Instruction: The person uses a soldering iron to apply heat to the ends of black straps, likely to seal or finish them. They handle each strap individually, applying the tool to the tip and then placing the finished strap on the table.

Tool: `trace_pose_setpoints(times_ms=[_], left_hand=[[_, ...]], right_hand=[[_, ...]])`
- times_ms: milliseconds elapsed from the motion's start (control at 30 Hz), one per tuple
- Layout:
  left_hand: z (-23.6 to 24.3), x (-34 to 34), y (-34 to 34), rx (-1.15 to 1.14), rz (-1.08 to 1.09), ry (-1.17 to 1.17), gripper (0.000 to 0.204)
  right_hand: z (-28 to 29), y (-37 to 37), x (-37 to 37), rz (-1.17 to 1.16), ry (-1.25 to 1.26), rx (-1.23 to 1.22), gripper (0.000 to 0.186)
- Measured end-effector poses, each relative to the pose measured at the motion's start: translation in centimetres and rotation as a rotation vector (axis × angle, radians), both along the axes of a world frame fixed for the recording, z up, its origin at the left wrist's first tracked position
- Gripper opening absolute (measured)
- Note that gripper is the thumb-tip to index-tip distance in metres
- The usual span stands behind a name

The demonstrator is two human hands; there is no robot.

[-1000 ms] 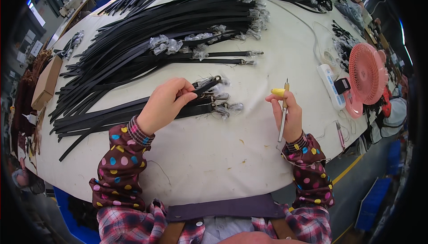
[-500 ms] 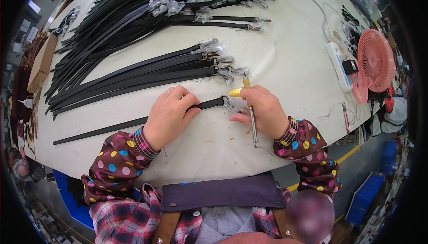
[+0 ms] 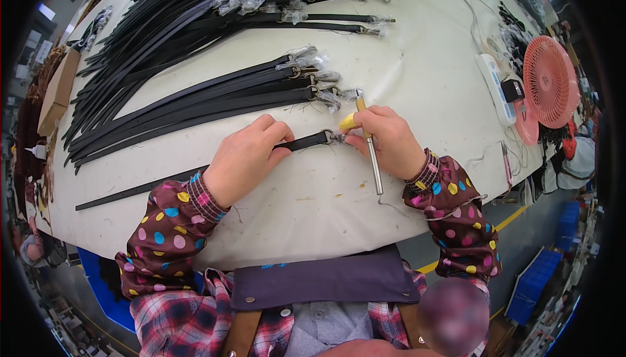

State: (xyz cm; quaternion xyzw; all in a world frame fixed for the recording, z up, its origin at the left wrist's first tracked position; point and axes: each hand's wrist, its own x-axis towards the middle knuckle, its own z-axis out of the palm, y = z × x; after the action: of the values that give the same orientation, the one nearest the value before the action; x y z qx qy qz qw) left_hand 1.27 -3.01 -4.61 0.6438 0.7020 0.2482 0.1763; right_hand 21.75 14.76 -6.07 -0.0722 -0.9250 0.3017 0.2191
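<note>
We see a black strap (image 3: 310, 141) lying aslant across the pale desk (image 3: 326, 220), its far left end lower down and its ringed end up between the two hands. It is long, narrow and flat, with a smooth, dull face and straight edges; part of its length is hidden beneath the left hand and sleeve. At its right end we make out a metal ring (image 3: 328, 136), and just past that a crumpled bit of clear plastic (image 3: 339, 137) wrapped over what hangs there.

The left hand (image 3: 246, 153) has its fingers closed on the strap a little short of the ring, thumb nearer the body. The right hand (image 3: 390, 140) has its fingers wrapped about a slim tool (image 3: 374, 164), brass-coloured above and silvery below, held tilted with its tip pointing away from the body. That hand's thumb and forefinger, the latter in a yellow cover (image 3: 349, 122), also come up to the plastic; we cannot tell how firmly they pinch it. From the tool's lower end a thin wire (image 3: 404, 213) trails to the right sleeve.

Beyond the strap we find a small row of similar straps (image 3: 261, 101), their ends wrapped too.
</note>
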Motion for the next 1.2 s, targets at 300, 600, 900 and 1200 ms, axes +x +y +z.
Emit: trace_pose_setpoints(times_ms=[300, 600, 900, 1200], left_hand=[[-1.3, 2.3, 3.2, 0.013, -0.003, -0.138, 0.034], [-1.1, 1.3, 3.4, -0.100, 0.017, -0.419, 0.014], [-0.4, 0.5, 3.4, -0.291, 0.160, -0.800, 0.014], [-1.1, 0.3, 3.5, -0.284, 0.136, -0.844, 0.014]], right_hand=[[1.7, -1.1, 0.1, -0.100, 0.104, -0.420, 0.020], [0.4, -1.6, -1.2, -0.025, 0.087, -0.777, 0.026], [-1.1, -2.9, -2.1, -0.132, 0.101, -0.624, 0.023], [-1.4, -3.1, -2.4, -0.140, 0.081, -0.589, 0.024]])
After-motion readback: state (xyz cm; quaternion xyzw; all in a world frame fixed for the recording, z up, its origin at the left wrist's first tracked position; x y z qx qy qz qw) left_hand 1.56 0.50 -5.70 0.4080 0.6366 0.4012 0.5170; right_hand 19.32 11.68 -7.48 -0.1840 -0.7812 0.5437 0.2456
